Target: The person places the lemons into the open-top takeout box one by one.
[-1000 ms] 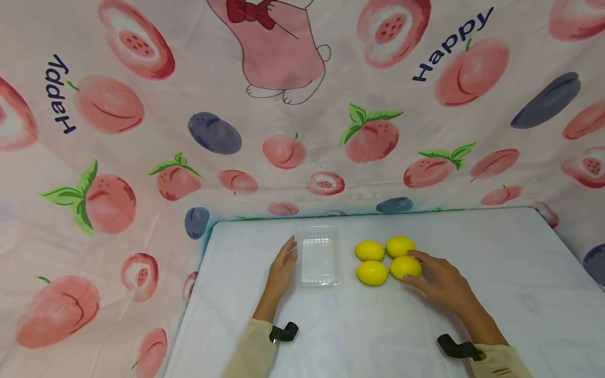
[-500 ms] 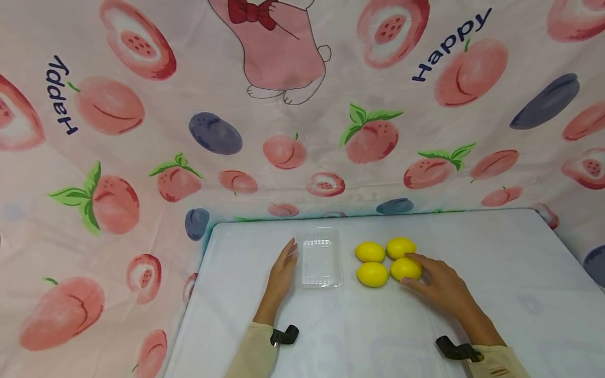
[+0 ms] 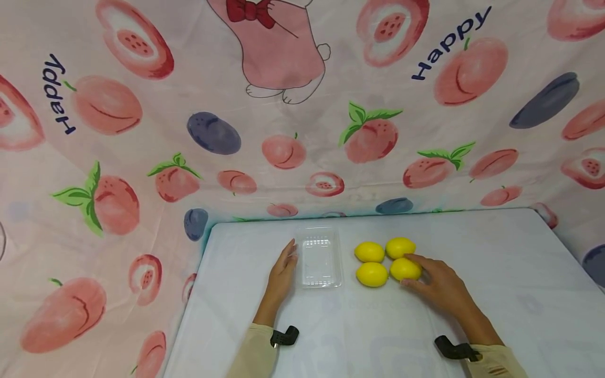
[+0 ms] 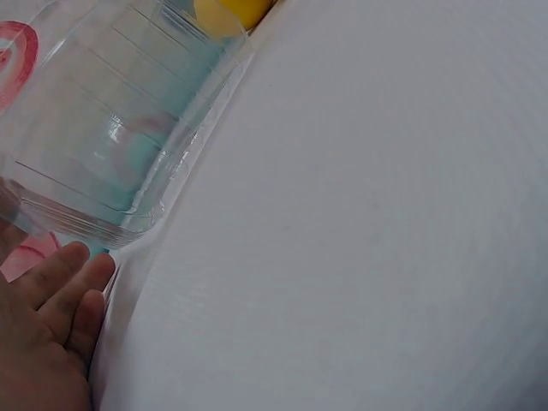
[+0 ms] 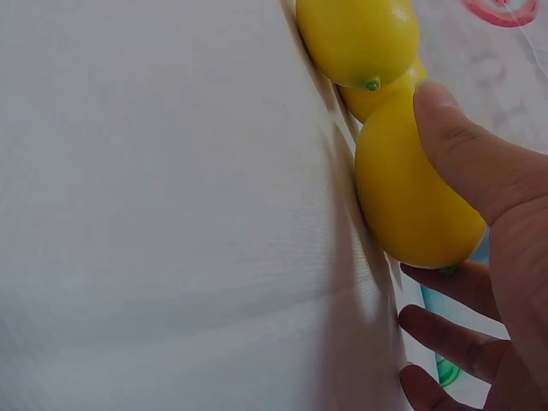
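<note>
A clear plastic box (image 3: 320, 258) sits on the table with nothing in it. My left hand (image 3: 282, 273) stands along its left side, fingers fairly straight and right at the wall; in the left wrist view those fingers (image 4: 64, 291) lie beside the box's corner. To the right of the box, several yellow lemons (image 3: 372, 274) lie grouped in two rows. My right hand (image 3: 439, 283) holds the near right lemon (image 5: 415, 188) between thumb and forefinger while it rests on the table among the others. The remaining fingers (image 5: 454, 342) are spread loosely below it.
A white cloth covers the table (image 3: 368, 331). Behind it and to the left hangs a pink curtain (image 3: 302, 126) printed with peaches and a rabbit figure. Black camera mounts (image 3: 285, 336) are strapped to both wrists.
Both hands, the box and the lemons stay in place. Only a very slight shift of the head view and of the right hand shows.
</note>
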Demonstrator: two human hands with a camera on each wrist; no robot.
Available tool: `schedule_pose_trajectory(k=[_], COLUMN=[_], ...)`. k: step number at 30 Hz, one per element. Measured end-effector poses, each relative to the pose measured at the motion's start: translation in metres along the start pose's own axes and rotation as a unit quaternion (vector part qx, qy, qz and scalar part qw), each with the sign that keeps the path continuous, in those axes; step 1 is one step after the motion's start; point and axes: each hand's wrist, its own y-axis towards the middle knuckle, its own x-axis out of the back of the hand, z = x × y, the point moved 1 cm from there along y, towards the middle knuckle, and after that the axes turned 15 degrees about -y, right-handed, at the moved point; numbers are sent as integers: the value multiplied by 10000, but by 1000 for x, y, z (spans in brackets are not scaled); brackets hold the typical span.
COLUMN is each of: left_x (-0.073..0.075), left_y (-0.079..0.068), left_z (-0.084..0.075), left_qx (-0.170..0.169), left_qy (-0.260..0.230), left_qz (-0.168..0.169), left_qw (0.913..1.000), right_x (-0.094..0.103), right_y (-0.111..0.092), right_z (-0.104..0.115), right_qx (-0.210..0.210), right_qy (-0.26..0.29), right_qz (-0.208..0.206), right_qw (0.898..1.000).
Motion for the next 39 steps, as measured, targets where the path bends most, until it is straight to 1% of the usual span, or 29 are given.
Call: schedule_pose_trajectory(k=[4, 12, 21, 31, 35, 39], left_x=[0, 0, -1, -1, -1, -1], left_y=[1, 1, 0, 0, 0, -1], left_z=[1, 1, 0, -2, -3, -3], left_qx=[5, 10, 62, 21, 16, 5], left_qy=[13, 59, 57, 65, 55, 97], left_qz=[-21, -41, -52, -54, -47, -40], left_qw=[10000, 10000, 10000, 10000, 10000, 9999], right_x=[0, 0, 2, 9, 10, 12], right_y=[0, 0, -2, -5, -5, -6], right_z=[0, 0, 2, 5, 7, 9], right_qx=[-50, -102, -216, -152, -159, -110], right_qy=[18, 100, 128, 235, 288, 318], right_qz=[30, -51, 65, -236, -237, -335], right_qw=[10000, 9999, 9997, 9993, 9992, 9989])
